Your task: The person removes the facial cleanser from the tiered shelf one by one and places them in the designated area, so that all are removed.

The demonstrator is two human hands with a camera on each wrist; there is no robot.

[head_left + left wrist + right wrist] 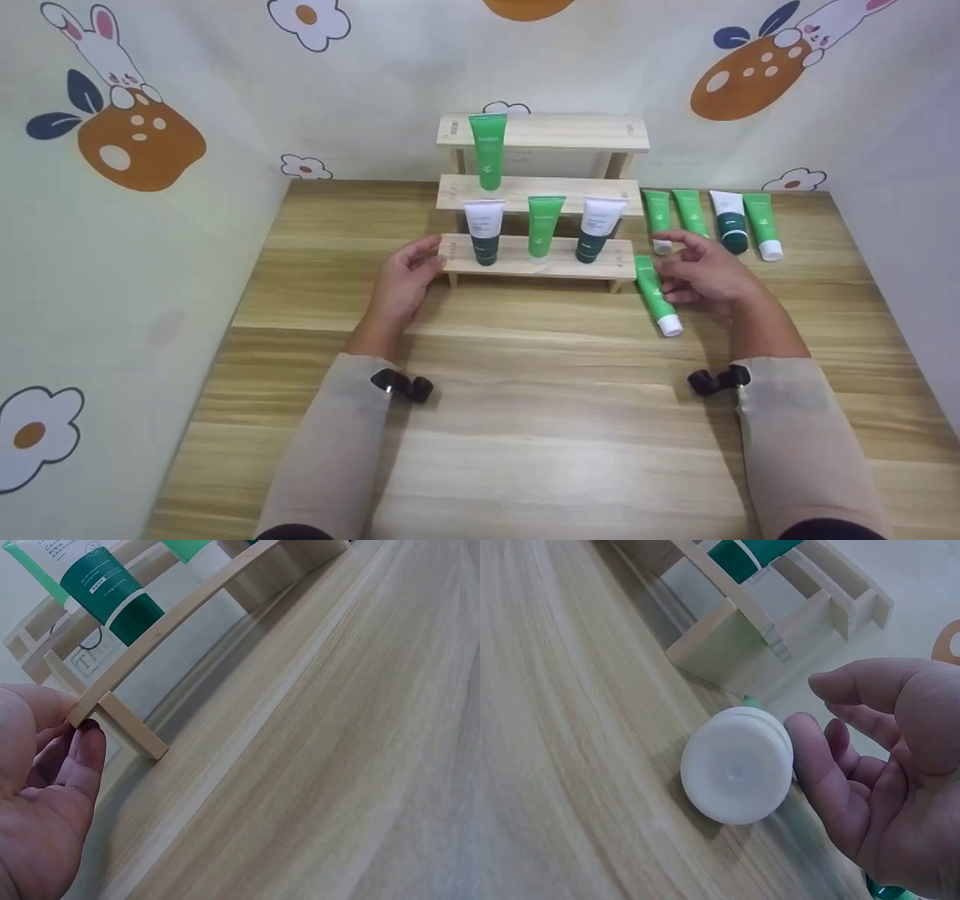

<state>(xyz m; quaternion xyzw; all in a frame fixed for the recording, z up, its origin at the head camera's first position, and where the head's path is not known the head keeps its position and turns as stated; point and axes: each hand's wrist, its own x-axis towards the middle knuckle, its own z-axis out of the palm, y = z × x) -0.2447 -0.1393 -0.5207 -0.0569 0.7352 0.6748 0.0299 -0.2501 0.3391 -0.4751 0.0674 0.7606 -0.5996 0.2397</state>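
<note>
Fingers of the left hand [403,283] pinch the lowest tier of one stand [514,255], where a sudden tug could topple its four standing tubes [543,225]: two green, two white-topped. At right, one green tube [655,291] lies on the desk [555,390] near the stand's end, just beside the right hand [705,274], relaxed and holding nothing; beyond lie four more tubes [763,225], three green, one white-topped.
</note>
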